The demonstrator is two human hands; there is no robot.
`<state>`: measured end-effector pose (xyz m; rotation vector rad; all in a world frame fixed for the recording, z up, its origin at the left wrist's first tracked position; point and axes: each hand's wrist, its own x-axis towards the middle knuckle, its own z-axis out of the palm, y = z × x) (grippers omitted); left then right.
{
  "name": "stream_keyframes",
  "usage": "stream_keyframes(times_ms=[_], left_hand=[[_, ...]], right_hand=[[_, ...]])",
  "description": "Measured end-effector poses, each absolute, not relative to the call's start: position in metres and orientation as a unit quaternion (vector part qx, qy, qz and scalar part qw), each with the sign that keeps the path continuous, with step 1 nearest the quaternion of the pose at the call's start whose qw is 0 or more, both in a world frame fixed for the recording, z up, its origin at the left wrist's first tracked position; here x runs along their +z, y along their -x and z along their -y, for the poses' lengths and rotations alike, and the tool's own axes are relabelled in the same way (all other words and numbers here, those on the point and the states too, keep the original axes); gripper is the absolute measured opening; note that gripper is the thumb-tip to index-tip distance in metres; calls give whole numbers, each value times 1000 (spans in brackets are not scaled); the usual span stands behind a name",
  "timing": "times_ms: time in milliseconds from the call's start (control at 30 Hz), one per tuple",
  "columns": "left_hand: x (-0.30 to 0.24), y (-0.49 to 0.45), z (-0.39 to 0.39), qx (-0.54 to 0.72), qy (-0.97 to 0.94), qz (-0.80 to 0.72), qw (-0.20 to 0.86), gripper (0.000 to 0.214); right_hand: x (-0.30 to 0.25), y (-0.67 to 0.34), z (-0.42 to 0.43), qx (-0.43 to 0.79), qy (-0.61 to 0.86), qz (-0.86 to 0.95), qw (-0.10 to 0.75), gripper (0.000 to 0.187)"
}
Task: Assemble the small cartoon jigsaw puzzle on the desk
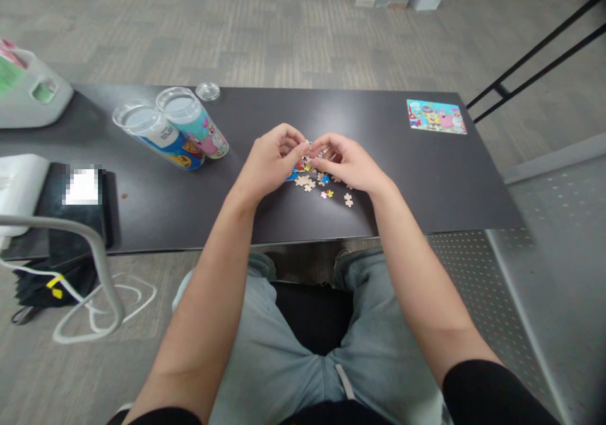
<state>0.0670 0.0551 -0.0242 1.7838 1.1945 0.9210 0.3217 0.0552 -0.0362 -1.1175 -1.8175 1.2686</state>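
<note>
Many jigsaw pieces (pixel 324 179) lie heaped at frame center, between and just below left hand (pixel 271 161) and right hand (pixel 351 163); no single long axis, neither hand clearly nearer. Both curl inward over them; can't tell whether either grips one.

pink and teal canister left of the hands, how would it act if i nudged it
Being tall and narrow, the canister might tip if pushed near the top. Its round wall suggests it would probably roll once down. Pushed left, it could bump the blue canister close beside it.
</note>
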Motion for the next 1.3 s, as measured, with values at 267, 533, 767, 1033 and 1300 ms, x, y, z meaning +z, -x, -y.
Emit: stream_keyframes(times_ms=[267, 533, 767, 1033, 1300], left_hand=[[-18, -30, -56, 285, -754, -533, 258, 44], [-32, -5, -61, 231, -776, -518, 275, 74], [-34, -9, -61, 233, -779, -521, 261, 56], [-17, -20, -45, 233, -791, -517, 230, 43], [-18, -22, -44, 242, -787, -524, 220, 40]], right_hand=[[-38, -357, -51, 297, 478, 756, 335, 47], [-68, -362, -57, 273, 472, 784, 297, 75], [-44, -329, -58, 292, 451, 801, 266, 24], [-45, -324, -56, 273, 457, 796, 288, 60], [-45, -306, -55, 266, 462, 806, 256, 62]])
